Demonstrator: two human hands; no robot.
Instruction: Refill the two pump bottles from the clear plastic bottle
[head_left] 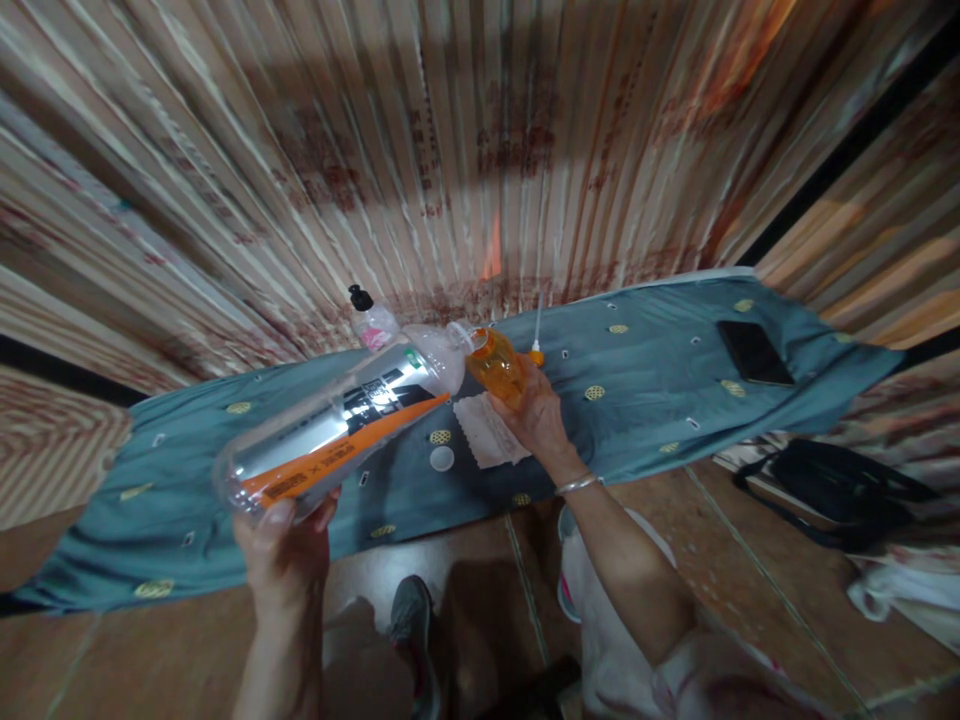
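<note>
A large clear plastic bottle (337,430), wrapped in a silver, black and orange label, is gripped at its base by the left hand (289,545) and tilted nearly flat above the blue cloth-covered bench (652,370). Its open mouth is met by a small bottle of orange liquid (496,366), around which the right hand (536,415) is closed. One white cap (442,458), one white napkin (487,432), one black-capped bottle (371,318) and one dark phone (754,352) are seen on the cloth.

Clear plastic bottle (337,435) — silver, black and orange label. Small bottle (496,365) of orange liquid. Teal cloth (660,380) — scattered yellow motifs. Black phone (754,352).
</note>
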